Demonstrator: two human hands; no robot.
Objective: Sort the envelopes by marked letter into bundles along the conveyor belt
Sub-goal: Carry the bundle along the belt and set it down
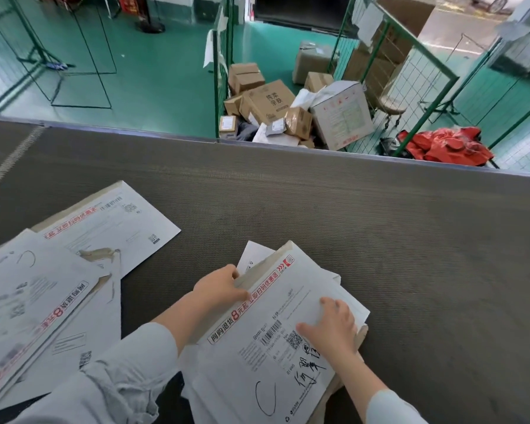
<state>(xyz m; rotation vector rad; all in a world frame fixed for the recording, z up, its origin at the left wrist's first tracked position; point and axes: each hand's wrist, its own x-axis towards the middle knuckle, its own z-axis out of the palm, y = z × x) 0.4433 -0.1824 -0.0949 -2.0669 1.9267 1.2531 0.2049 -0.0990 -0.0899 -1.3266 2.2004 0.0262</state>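
Head view: the sorting is under way, and the step in hand looks like squaring up a stack (348, 304) of white envelopes that lies on the conveyor belt (380, 224), close to the near edge and right of centre. The top envelope (257, 356) faces up, with a large pen-drawn "C" near its lower end and handwritten characters beside a barcode label. Corners of the envelopes beneath fan out at the far and right sides, so the stack is not yet even.

The left hand (219, 286) comes in from a pale sleeve and grips the stack's left edge, thumb on the red printed band and fingers curled over the rim; how many layers it holds cannot be told. The right hand (331, 325) lies flat on top, fingers spread and straight, pressing the paper down. The two hands are apart, one on each side of the top envelope.

To the left, well apart from the stack, a looser pile (43, 295) overlaps a single envelope (114, 221); its pen mark is too blurred to read.

Next, I judge, the fanned corners need tapping flush while the flat hand steadies the top.
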